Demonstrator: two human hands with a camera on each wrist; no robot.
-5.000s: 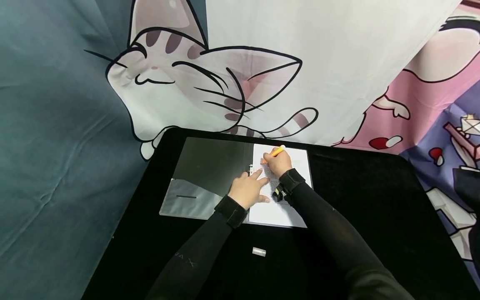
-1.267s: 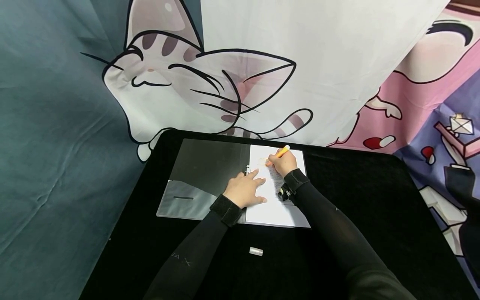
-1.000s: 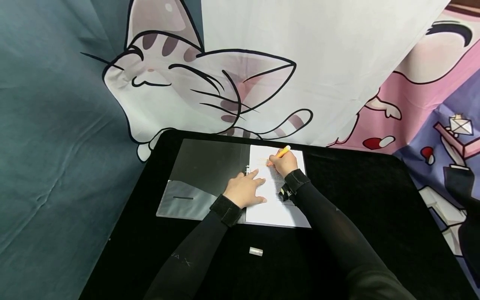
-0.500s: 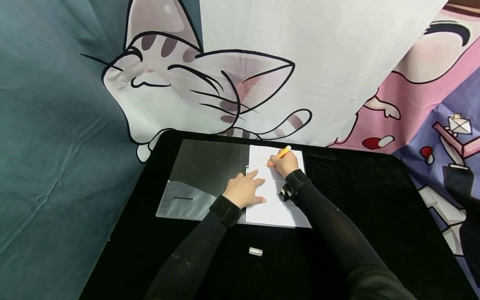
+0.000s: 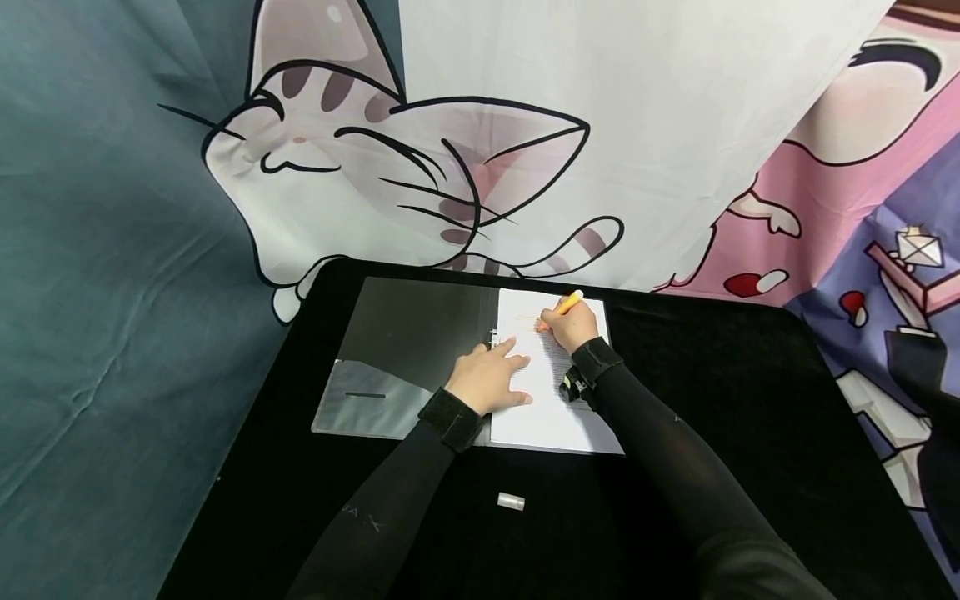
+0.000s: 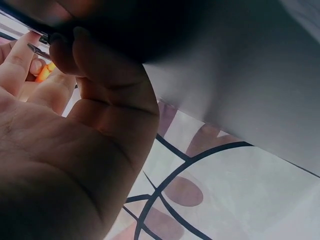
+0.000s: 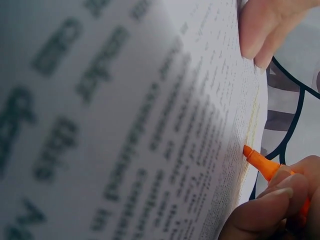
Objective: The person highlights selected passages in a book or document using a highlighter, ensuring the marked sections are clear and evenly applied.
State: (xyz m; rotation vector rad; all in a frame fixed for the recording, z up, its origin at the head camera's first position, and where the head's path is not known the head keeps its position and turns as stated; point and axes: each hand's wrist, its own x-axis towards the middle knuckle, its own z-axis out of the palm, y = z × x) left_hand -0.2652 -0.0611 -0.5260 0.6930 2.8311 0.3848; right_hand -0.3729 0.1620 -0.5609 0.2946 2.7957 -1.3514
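My right hand (image 5: 572, 326) pinches an orange highlighter (image 7: 265, 164), its chisel tip right at the printed lines of a white page (image 5: 558, 425). In the right wrist view, yellow-orange strokes run along lines near the tip. My left hand (image 5: 483, 380) lies with spread fingers across the ring side of the open folder (image 5: 420, 321) and the left part of the page. Its fingers and palm fill much of the left wrist view, where part of the orange highlighter (image 6: 45, 72) shows beyond them.
A small whitish cylinder, like a pen cap (image 5: 512, 502), lies on the black table (image 5: 720, 400) in front of the folder. A clear pocket (image 5: 375, 404) covers the folder's lower left. Cartoon cat curtains (image 5: 465, 167) hang behind the table.
Over five seconds the highlighter tip has shifted slightly rightward along the upper lines of the page. The left hand has stayed in place, and the head view has moved slightly.
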